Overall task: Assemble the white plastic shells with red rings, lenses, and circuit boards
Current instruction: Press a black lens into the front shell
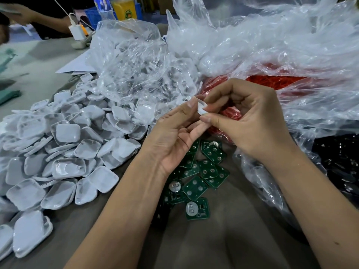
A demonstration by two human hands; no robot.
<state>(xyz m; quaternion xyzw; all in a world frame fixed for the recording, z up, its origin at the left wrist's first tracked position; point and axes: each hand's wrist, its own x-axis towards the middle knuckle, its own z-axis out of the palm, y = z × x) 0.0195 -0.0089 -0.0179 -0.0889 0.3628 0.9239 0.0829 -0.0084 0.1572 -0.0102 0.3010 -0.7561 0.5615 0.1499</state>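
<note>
Both hands meet above the desk [223, 239], working on one small clear piece, apparently a lens [202, 108]. The left hand [172, 138] pinches it from the near side, thumb on top and fingers beneath, while the right hand [246, 117] curls its fingers round the far side, thumb and forefinger pressed against the piece. Whether a red ring already sits on it cannot be told; the piece is small and half covered by fingertips.

The supplies lie all around. A heap of white shells [64, 152] spreads over the left of the desk, some spilling from a clear bag [136, 74]. The red rings [272, 80] sit in another clear bag just behind the hands. Green circuit boards [196, 177] lie in a loose pile directly below the hands.

The step in hand looks like readying or separating the lens, early in building one unit. The next move likely calls for one hand to keep the lens while the other reaches for a shell or ring, then seats the parts squarely without dropping the slippery piece.
</note>
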